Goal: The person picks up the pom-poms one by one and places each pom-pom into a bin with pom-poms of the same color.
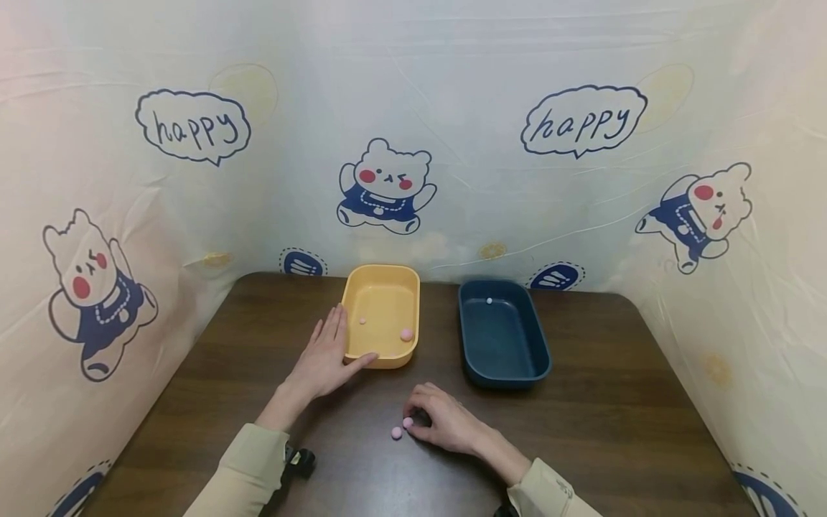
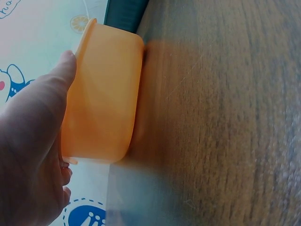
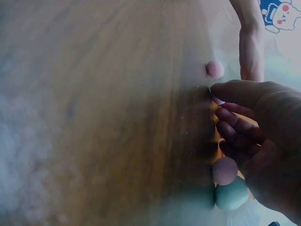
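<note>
Nearest to the person, a pink ball (image 1: 397,433) lay on the worktop (image 1: 349,467), just to the left of the right hand (image 1: 446,418). This hand pinched a second pink ball (image 1: 408,423) between thumb and forefinger; whether it was already off the surface, I could not tell. In the right wrist view, a third pink ball (image 3: 225,170) and a green ball (image 3: 233,195) showed close by the palm, but it was not clear if the hand held them also. The step in hand seemed to be the picking up of a ball, and the next move called, in my judgement, for a light but sure pinch and a straight lift, so that the neighbour was not pushed and did not roll. Farther on, the left hand (image 1: 325,357) gripped nothing; its fingers lay straight along the left wall of the yellow tray (image 1: 394,363), perhaps to steady it. Inside were a tiny pink ball (image 1: 362,321) and a larger pink ball (image 1: 406,334). To the right, apart from it, stood the blue tray (image 1: 504,337), with a pale ball (image 1: 489,301) towards its far end. Behind everything hung a printed cloth (image 1: 446,72).
</note>
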Motion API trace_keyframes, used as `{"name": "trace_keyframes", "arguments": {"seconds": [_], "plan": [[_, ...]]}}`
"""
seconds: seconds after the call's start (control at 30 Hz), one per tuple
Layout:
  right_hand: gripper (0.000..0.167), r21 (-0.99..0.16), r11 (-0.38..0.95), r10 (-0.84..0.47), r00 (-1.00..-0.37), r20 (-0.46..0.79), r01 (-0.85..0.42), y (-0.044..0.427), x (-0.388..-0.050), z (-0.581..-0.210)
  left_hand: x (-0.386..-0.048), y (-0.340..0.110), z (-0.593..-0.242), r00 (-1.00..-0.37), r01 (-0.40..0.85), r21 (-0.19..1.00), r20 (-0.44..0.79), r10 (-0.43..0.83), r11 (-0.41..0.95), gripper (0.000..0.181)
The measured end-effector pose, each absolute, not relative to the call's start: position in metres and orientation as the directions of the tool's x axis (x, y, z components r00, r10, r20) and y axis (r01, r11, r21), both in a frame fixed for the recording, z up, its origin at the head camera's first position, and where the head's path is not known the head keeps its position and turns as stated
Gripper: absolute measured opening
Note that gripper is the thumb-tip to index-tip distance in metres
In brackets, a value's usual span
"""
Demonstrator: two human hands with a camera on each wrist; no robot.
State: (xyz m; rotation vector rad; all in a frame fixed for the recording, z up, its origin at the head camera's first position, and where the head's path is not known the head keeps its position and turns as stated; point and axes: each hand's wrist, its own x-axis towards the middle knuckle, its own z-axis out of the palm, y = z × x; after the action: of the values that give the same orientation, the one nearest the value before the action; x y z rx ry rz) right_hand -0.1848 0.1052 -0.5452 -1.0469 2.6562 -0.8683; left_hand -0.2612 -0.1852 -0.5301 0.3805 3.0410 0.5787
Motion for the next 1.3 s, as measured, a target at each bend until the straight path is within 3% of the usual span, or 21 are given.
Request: {"name": "trace_keyframes", "arguments": {"seconds": [0.8, 1.3], "plan": [[0.008, -0.565, 0.599, -0.601, -0.785, 0.150, -0.567, 0.107, -0.186, -0.538, -0.261, -0.185, -0.530, -0.971, 0.225, 0.365, 0.007, 0.239, 0.904, 0.131], [0.011, -0.627, 0.577, -0.565, -0.810, 0.157, -0.524, 0.107, -0.200, -0.529, -0.261, -0.186, -0.532, -0.971, 0.227, 0.376, 0.011, 0.240, 0.899, 0.131]]}}
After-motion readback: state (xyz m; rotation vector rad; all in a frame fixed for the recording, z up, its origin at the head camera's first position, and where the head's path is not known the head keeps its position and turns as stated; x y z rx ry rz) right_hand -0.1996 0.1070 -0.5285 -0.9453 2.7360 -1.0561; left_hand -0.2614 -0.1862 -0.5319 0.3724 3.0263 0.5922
